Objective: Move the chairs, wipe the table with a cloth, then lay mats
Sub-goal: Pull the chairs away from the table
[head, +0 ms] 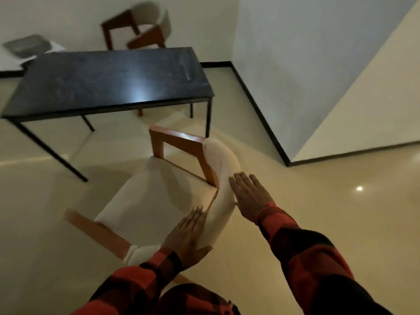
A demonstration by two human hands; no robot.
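— Head view, reading from the left: what's over there?

— At the far left a grey tray-like thing (26, 45) sits on a white surface, too blurred to name. Next comes the dark table (109, 80), its top bare and glossy with faint smears near the right end, long axis running left to right. Behind it a second chair (138, 28) stands near the wall.

— And the chair being handled?

— The near chair (163, 196) stands on the floor just in front of the table's right end, apart from it, seat turned toward the table and curved back toward the person. Cream padding, brown wooden arms and legs, and it looks tilted, though the wide lens may exaggerate that.

— Hands?

— Both flat, fingers straight, gripping nothing. The left hand (186, 235) lies against the padded backrest low at its left. The right hand (250, 196) is at the outer right side of the backrest, touching or just beside it; I can't tell which. The backrest curves between the two palms, and the left hand looks the more firmly placed.

— So the next move?

— I'd judge the chair-moving step is in hand. Neither hand has a hold, so pulling it further off would need fingers curled over the backrest first.
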